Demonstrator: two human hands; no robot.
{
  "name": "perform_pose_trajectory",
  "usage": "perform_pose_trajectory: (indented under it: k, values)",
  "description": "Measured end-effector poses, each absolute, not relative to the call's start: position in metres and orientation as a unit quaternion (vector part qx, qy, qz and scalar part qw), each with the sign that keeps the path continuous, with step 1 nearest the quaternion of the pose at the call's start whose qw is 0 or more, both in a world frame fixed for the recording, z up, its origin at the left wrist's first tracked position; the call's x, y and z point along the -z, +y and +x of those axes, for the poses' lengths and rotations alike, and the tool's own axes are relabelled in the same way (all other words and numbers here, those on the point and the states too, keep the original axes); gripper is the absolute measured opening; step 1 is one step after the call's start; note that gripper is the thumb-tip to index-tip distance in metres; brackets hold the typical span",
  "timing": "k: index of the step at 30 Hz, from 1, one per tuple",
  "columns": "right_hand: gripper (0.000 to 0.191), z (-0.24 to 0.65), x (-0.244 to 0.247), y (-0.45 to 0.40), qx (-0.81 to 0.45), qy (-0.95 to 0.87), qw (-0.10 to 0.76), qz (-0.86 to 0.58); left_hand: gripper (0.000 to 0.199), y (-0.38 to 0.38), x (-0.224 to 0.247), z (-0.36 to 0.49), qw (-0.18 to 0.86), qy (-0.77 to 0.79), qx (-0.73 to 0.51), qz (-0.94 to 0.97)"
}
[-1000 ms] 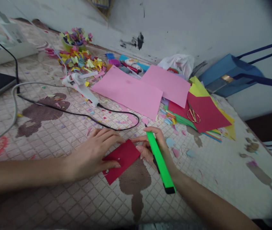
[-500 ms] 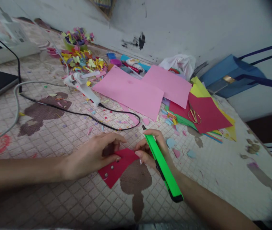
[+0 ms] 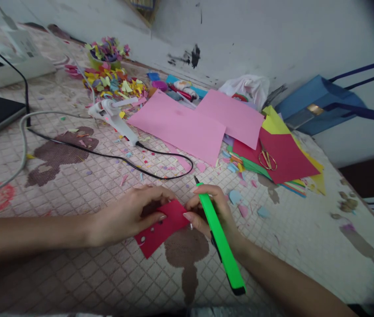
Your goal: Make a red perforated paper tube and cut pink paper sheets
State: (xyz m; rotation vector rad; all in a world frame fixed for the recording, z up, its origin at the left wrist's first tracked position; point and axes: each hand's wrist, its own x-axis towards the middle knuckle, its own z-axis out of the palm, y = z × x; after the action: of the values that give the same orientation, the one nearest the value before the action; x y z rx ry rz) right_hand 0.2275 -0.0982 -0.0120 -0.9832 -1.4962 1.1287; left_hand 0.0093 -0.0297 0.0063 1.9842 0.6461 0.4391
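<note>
A small piece of red paper [image 3: 168, 223] with several small holes or pale dots along its left part is held just above the tablecloth. My left hand [image 3: 130, 215] grips its left side, thumb on top and fingers beneath. At the paper's right corner, my right hand [image 3: 215, 211] touches it with thumb and fingertips. That same hand is closed on a bright green utility knife [image 3: 220, 240], lying slanted across the palm. Its dark tip points up and away; the black end hangs near the wrist. Fingers under the paper are partly hidden.
Beyond my hands lie a white glue gun [image 3: 117, 123] with a black cord, pink sheets [image 3: 180, 125], and gold scissors [image 3: 267, 159] on red paper. A pot of paper cutouts [image 3: 103, 61], a power strip [image 3: 12, 70] and a blue bag [image 3: 319, 105] stand farther back. Paper scraps litter the cloth.
The red paper's top corner has tipped up and its lower end has shifted slightly left. The utility knife has swung a little, its black end now lower and farther left.
</note>
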Motion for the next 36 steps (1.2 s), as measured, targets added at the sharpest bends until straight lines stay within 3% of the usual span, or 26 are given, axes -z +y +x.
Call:
perform_pose_trajectory:
  k: [17, 27, 36]
  values:
    - [0.055, 0.2222, 0.0116, -0.1039, -0.465, -0.626, 0.498, -0.379, 0.032, -0.0325, -0.0100, 0.0141, 0.448, 0.276, -0.174, 0.832]
    - [0.046, 0.2215, 0.0104, -0.1024, -0.467, -0.597, 0.504, -0.413, 0.024, -0.0307, -0.0128, 0.0117, 0.492, 0.243, -0.161, 0.820]
    - [0.046, 0.2213, 0.0080, -0.1039, -0.463, -0.596, 0.506, -0.417, 0.026, -0.0301, -0.0152, 0.0119, 0.471, 0.247, -0.170, 0.830]
